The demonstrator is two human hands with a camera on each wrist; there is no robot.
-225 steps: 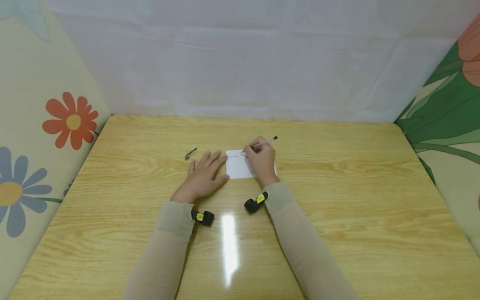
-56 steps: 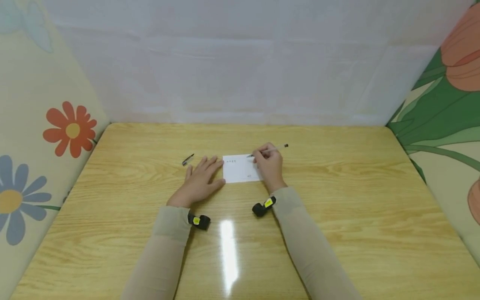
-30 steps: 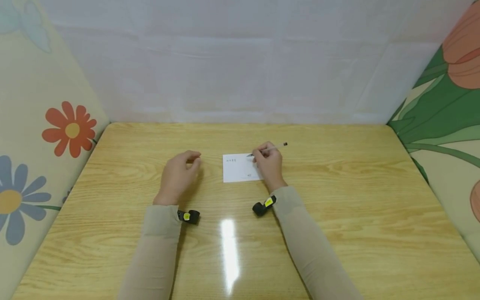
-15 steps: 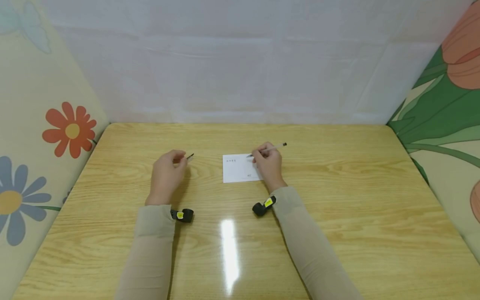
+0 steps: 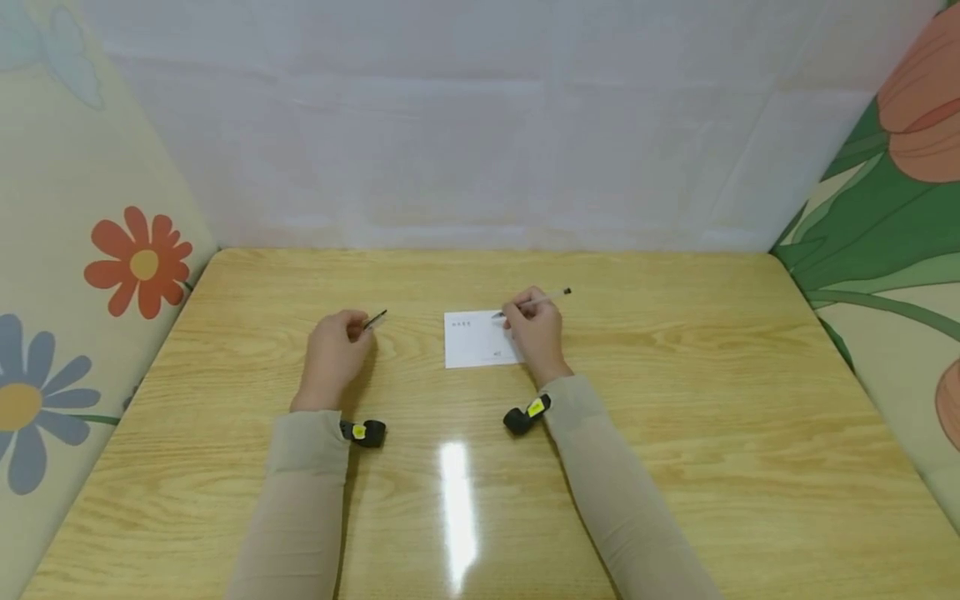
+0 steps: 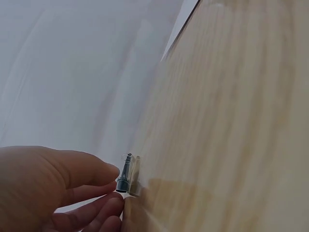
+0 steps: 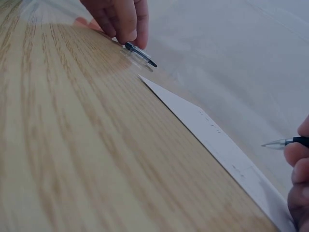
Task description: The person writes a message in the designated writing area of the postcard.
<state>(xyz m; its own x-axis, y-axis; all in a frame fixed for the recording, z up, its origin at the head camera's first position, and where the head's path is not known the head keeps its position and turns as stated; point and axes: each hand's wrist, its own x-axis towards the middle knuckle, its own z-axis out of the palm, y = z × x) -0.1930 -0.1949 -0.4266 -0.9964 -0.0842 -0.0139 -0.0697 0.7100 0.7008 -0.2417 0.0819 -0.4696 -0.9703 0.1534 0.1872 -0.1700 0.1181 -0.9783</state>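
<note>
While a white card [image 5: 480, 340] lies mid-frame on the table [image 5: 675, 417], the left hand [image 5: 333, 357] has its fingers [image 6: 99, 210] curled, pinching a pen cap [image 5: 375, 319]; the right hand [image 5: 534, 333] grips a pen [image 5: 534, 302].

Two hands: left hand [image 5: 330, 354], right hand [image 5: 534, 332]. One pen [image 5: 534, 301], in right hand. One pen cap [image 5: 374, 319], pinched by left hand. One white paper card [image 5: 474, 341], two small patches of writing on it. One wooden table [image 5: 675, 400]. Two wrist cameras: one [image 5: 364, 432] on left wrist, one [image 5: 523, 414] on right. Two beige sleeves.
</note>
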